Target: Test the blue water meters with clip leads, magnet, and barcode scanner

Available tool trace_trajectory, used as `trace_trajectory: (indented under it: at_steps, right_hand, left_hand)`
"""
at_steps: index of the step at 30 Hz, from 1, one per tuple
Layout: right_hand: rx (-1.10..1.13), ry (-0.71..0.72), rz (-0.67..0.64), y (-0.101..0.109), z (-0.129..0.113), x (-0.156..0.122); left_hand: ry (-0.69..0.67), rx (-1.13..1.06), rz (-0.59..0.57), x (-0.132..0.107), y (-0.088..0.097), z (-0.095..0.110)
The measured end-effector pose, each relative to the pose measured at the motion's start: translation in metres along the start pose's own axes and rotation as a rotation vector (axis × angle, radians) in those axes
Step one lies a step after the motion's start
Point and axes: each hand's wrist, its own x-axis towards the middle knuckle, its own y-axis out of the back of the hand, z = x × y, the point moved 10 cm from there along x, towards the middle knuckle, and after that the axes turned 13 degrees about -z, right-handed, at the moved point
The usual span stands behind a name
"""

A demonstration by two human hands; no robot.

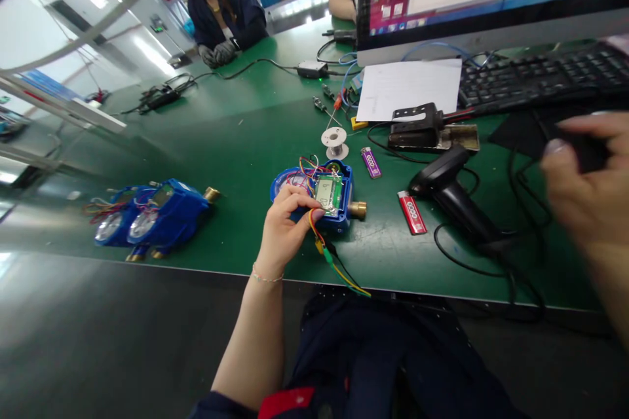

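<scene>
My left hand (287, 226) pinches thin red and yellow wires (314, 222) at the lower edge of a circuit board with a small LCD (325, 191). That board sits in the opened blue housing of a water meter (346, 191) with a brass threaded end. From the wires, clip leads with a green clip (327, 255) hang over the table's front edge. Far to the right, my right hand (584, 183) is blurred, thumb and fingers apart, above a black mat (521, 134). Nothing shows in its grasp.
Two more blue meters (162, 213) lie at the left. A solder spool (335, 143), purple lighter (371, 162), red lighter (411, 213) and barcode scanner (457, 200) surround the work. Behind are a soldering-iron stand (417, 127), paper, keyboard (545, 72) and monitor. A gloved co-worker (226, 19) sits opposite.
</scene>
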Motion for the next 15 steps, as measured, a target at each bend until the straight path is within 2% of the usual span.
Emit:
trace_trajectory:
  at_steps: [1, 2, 3, 4, 6, 8, 10, 12, 15]
  right_hand:
    - [0.122, 0.085, 0.143, 0.007, -0.037, -0.018]
    - [0.230, 0.217, 0.077, -0.007, -0.077, -0.030]
    - [0.347, 0.324, -0.074, -0.032, -0.113, -0.041]
    - [0.478, 0.365, -0.224, -0.060, -0.140, -0.050]
    - [0.726, 0.342, -0.538, -0.119, -0.178, -0.067]
    - [1.036, 0.279, -0.798, -0.165, -0.202, -0.082]
    - [1.293, 0.215, -0.969, -0.190, -0.218, -0.093]
    - [1.431, 0.156, -1.032, -0.198, -0.225, -0.098]
    - [1.485, 0.059, -1.000, -0.191, -0.221, -0.101]
  left_hand:
    - [-0.003, -0.007, 0.007, 0.000, 0.000, 0.000]
    - [-0.006, -0.015, 0.015, -0.001, 0.000, 0.000]
    - [-0.010, -0.023, 0.023, -0.001, 0.000, -0.001]
    - [-0.013, -0.032, 0.033, -0.001, 0.001, -0.001]
    - [-0.020, -0.042, 0.052, -0.002, 0.001, -0.001]
    - [-0.033, -0.043, 0.069, -0.003, 0.002, 0.001]
    - [-0.051, -0.038, 0.079, -0.002, 0.003, 0.003]
    - [-0.071, -0.018, 0.086, -0.003, 0.004, 0.006]
    - [-0.087, 0.105, 0.114, -0.010, 0.007, 0.015]
